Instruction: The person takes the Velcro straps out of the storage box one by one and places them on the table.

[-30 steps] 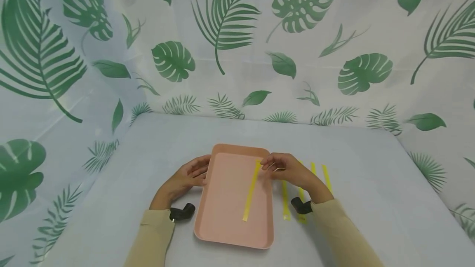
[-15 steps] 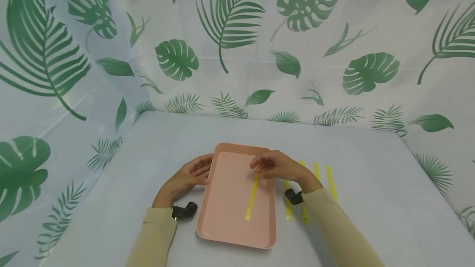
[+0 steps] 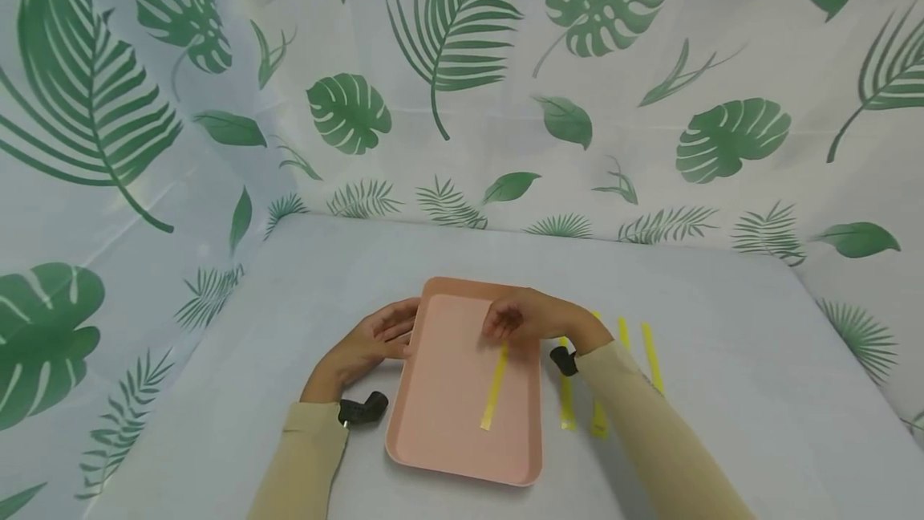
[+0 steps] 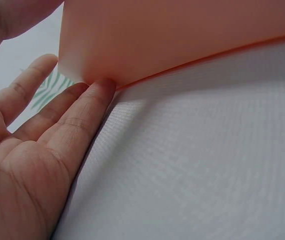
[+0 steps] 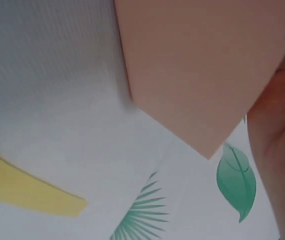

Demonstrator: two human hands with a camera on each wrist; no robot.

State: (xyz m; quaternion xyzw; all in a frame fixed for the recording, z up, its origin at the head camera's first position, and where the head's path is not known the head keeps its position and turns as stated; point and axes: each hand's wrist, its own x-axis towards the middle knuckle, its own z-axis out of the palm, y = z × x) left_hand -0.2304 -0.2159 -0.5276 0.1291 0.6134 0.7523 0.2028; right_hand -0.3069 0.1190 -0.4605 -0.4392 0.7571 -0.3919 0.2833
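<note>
We have one yellow strip (image 3: 495, 387) lying in the pink tray (image 3: 447, 416), its far end under our right hand (image 3: 530, 318), whose grip we cannot tell; four more strips (image 3: 597, 412) wait just right of that hand. Our left hand (image 3: 368, 343), fingers straight, rests against the tray's left edge.

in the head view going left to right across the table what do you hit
left hand → pink tray → yellow strip on the tray → yellow strips on the table
</note>
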